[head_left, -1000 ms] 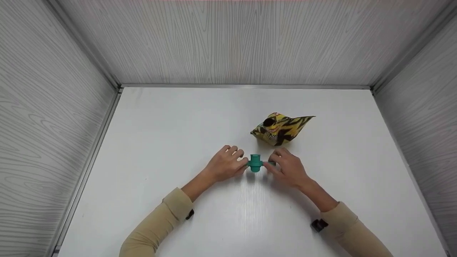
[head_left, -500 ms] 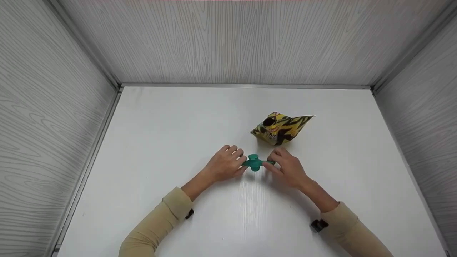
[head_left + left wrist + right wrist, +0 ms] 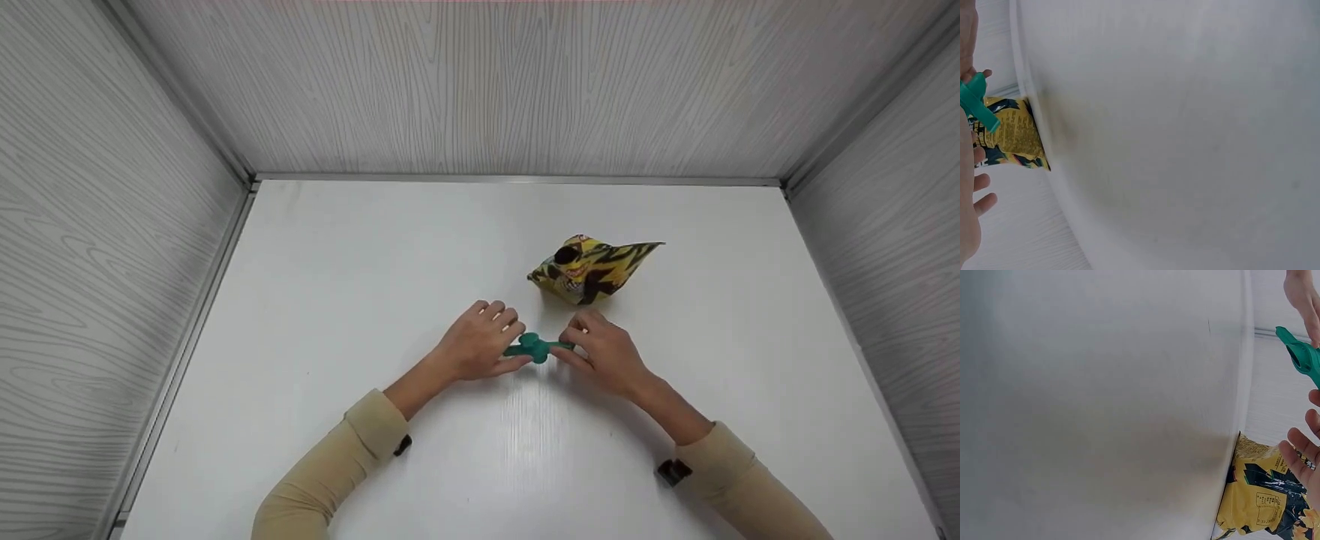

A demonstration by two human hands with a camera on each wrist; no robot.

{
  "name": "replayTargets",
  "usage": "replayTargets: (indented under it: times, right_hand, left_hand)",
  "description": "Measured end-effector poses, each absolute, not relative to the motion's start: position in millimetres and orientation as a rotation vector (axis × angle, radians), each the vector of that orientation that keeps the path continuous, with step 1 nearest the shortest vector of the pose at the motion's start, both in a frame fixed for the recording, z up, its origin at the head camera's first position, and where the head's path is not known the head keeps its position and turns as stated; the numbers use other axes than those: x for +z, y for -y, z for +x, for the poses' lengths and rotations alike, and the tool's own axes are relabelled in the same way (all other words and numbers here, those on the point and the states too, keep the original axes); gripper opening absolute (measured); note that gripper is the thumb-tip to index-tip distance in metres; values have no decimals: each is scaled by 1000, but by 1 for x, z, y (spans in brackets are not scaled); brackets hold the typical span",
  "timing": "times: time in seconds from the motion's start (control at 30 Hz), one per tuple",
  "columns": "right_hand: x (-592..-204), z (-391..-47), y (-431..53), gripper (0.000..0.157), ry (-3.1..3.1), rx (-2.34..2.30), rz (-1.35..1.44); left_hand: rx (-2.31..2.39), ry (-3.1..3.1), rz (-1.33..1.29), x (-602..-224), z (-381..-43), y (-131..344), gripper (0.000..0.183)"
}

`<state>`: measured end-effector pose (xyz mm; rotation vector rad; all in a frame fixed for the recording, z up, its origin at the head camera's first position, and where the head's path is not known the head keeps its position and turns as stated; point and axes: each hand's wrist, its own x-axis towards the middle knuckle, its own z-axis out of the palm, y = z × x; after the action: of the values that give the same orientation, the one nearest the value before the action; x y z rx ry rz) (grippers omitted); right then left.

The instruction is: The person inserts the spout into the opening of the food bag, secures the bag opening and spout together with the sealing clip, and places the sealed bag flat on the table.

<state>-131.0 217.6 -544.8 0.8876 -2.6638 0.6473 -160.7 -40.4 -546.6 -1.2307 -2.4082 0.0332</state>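
A green plastic clip with a round capped spout in its middle (image 3: 531,346) is held just above the table between both hands. My left hand (image 3: 476,346) pinches its left arm between thumb and index finger, the other fingers loosely bent. At the opposite end, my right hand (image 3: 606,352) pinches the right arm with thumb and fingers. In the left wrist view, part of the green clip (image 3: 982,112) shows at the left edge. The right wrist view shows a hollow opening in the clip (image 3: 1302,357). Fingertips on the clip are partly hidden.
A yellow and black printed bag (image 3: 592,274) stands upright just behind the right hand. The white table (image 3: 360,247) is bordered by grey wood-grain panels (image 3: 480,90) at the back and both sides.
The clip has turned between the hands, its spout now tipped up to the left and its left arm more visible. My left thumb has shifted along it; the bag stays put.
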Motion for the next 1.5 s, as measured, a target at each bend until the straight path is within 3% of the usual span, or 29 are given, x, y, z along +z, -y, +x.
replayTargets:
  times: [0.27,1.5]
  right_hand:
    - [-545,-134,-216,26,2623,547,953]
    - [-546,-136,-211,31,2532,456,1007]
  left_hand:
    - [77,2411,-1245,-541,-160,34,60]
    - [95,2334,-1281,-555,-161,33,42]
